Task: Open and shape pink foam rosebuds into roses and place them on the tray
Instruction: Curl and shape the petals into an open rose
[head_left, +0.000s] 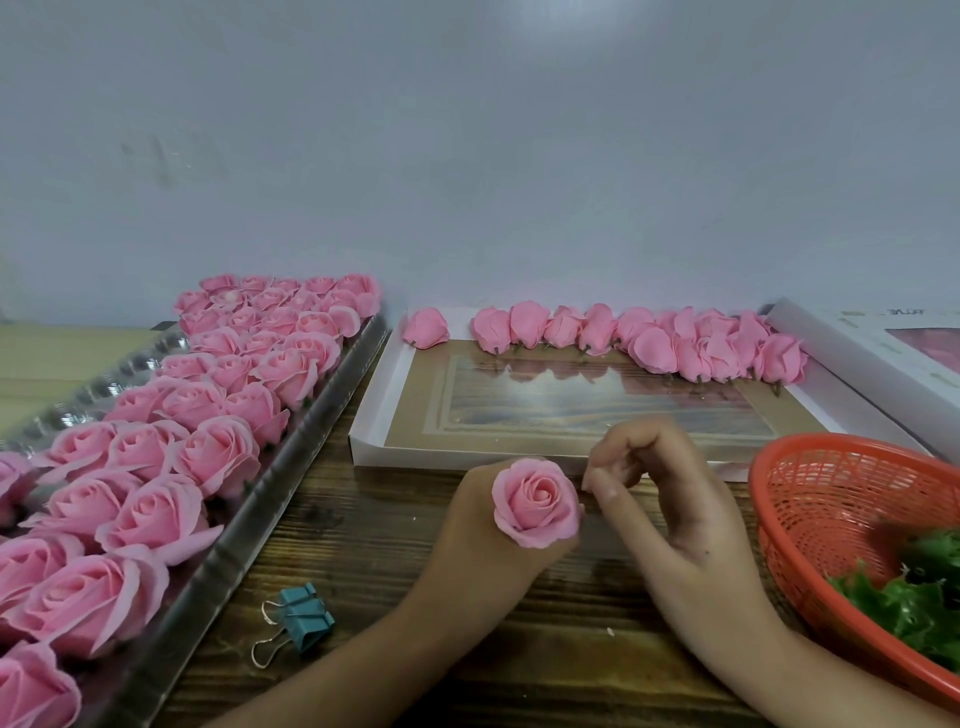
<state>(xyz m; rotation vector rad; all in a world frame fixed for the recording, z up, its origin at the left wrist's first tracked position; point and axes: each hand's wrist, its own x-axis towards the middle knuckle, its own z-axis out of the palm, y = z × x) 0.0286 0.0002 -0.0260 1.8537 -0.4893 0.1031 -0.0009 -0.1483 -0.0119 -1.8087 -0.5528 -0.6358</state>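
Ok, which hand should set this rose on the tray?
Left. The left hand already has the rose in its grip, and the tray lies on that side. The right hand is on the rose's far side, by the basket.

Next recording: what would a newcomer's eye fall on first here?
The tray on the left, packed with opened pink roses, dominates. At centre the left hand holds one rose upright, the right hand curled close beside it. Closed rosebuds line the far edge of the white box behind.
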